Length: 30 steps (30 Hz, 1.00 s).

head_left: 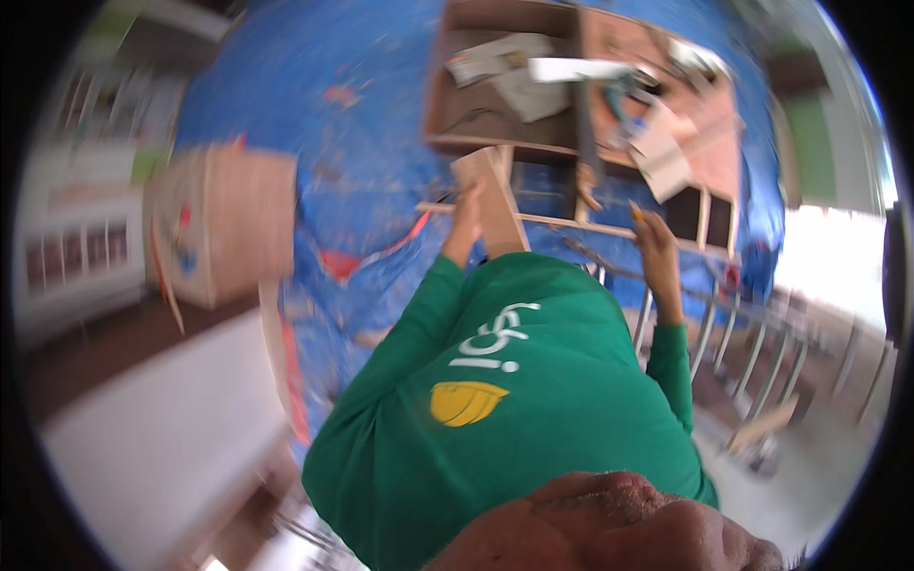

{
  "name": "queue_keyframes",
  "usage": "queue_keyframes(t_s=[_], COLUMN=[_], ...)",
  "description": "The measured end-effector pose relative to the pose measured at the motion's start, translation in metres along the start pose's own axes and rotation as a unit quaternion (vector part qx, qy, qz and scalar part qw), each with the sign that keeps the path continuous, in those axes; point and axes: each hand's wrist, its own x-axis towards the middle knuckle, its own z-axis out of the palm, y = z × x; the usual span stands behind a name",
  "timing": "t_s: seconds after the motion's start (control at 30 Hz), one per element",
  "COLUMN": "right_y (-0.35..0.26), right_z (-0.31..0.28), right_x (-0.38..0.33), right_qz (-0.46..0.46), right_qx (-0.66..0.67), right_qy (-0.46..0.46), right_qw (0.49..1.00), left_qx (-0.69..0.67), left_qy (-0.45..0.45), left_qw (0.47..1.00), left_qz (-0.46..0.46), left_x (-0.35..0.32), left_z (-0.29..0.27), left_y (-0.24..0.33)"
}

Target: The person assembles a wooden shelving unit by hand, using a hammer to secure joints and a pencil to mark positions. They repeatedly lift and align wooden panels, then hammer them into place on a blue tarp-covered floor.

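While my left grip (464, 226) meets the wooden board (497, 205), my right grip (658, 249) pinches a yellow-orange stick (637, 216)

Though blur softens the view, I see the wooden board just right of my left grip, touching it along the board's left edge. I cannot tell whether this grip wraps the wood or only presses flat. The long axis runs away from me, far end leaning a little left, near end close to my green shirt (543, 352). My left grip is much the nearer; my right grip, narrow around the stick, is well apart to the board's right. Between my grips runs a thin wooden strip (562, 223); I cannot tell whether it touches the board. Beyond my left grip, an open brown box (434, 95) bounds the far end. Leftward, the blue sheet (381, 124) gives wide room; metal rails (726, 328) stand near my right grip.
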Motion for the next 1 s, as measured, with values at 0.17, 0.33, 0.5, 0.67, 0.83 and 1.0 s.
queue_keyframes(t_s=[0.17,0.33,0.5,0.67,0.83,1.0], right_y=[0.003,0.049,0.06,0.059,0.063,0.052], right_z=[-0.007,-0.005,-0.003,-0.005,0.002,0.032], right_x=[-0.047,-0.103,-0.134,-0.143,-0.157,-0.158], right_qz=[0.067,0.122,0.16,0.173,0.18,0.186], right_qx=[0.016,0.032,0.061,0.065,0.084,0.036], right_qy=[0.034,0.078,0.128,0.149,0.174,0.171], right_qw=[0.997,0.989,0.977,0.971,0.964,0.967], left_qx=[0.064,0.138,0.187,0.203,0.191,0.166], left_qy=[-0.066,-0.099,-0.113,-0.138,-0.137,-0.147], left_qw=[0.995,0.983,0.971,0.962,0.96,0.969], left_qz=[-0.039,-0.068,-0.095,-0.116,-0.15,-0.111], left_x=[0.027,0.036,0.042,0.062,0.059,0.088], left_z=[-0.007,0.021,0.045,0.043,0.047,0.011], left_y=[-0.014,-0.021,-0.027,-0.024,-0.028,-0.008])
